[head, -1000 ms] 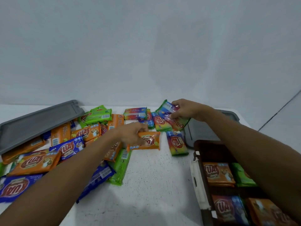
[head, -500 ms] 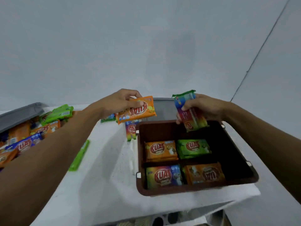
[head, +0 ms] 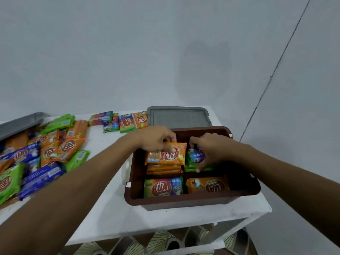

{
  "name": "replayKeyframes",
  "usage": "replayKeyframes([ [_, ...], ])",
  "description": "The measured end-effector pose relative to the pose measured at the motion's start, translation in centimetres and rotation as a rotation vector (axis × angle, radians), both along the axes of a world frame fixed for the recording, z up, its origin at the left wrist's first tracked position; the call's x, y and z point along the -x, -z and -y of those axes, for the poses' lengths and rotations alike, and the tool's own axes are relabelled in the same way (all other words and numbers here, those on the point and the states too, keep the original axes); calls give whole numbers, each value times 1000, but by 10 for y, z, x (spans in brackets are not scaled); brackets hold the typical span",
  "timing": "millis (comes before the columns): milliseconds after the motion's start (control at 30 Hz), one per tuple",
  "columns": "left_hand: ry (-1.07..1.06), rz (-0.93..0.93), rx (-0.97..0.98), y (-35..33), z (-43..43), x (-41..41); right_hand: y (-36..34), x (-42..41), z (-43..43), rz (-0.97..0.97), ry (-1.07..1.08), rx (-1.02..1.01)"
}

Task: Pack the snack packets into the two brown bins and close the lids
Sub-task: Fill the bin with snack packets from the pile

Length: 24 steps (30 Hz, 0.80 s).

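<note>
A brown bin (head: 191, 199) stands open at the table's right end. My left hand (head: 156, 138) grips an orange packet (head: 166, 154) and holds it over another orange packet in the bin's back left corner. In the back right corner my right hand (head: 211, 150) presses a multicoloured packet (head: 196, 157) onto a green packet. Two more packets lie in the front of the bin, a multicoloured one (head: 162, 187) and an orange one (head: 208, 186). The bin's grey lid (head: 179, 117) lies flat behind it. Only one brown bin is in view.
Several loose packets (head: 42, 155) are heaped on the left of the white table (head: 114, 216), with a small group (head: 122, 121) at the back. A second grey lid (head: 16, 125) leans at the far left. The table's right edge runs close beside the bin.
Both hands have come down from above the bin's back rim into the bin, each with its packet. The view has tilted down and closer to the bin.
</note>
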<state>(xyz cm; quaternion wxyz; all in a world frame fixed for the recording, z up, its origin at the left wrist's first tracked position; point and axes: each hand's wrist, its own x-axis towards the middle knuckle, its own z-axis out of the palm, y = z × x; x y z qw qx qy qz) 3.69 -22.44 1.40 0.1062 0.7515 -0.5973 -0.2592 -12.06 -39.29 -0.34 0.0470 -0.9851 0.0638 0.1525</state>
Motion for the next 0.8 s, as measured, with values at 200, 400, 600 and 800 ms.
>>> replayKeyframes([
  [200,-34,458,-64,29,3,8,18,-1,0,75,-44,129],
  [400,5,623,107,31,0,13,16,-5,10,93,-39,64],
  [600,53,331,-39,25,-3,14,4,-3,19,40,-93,26],
  [800,1,350,-56,28,-1,13,10,-5,17,47,-94,82],
])
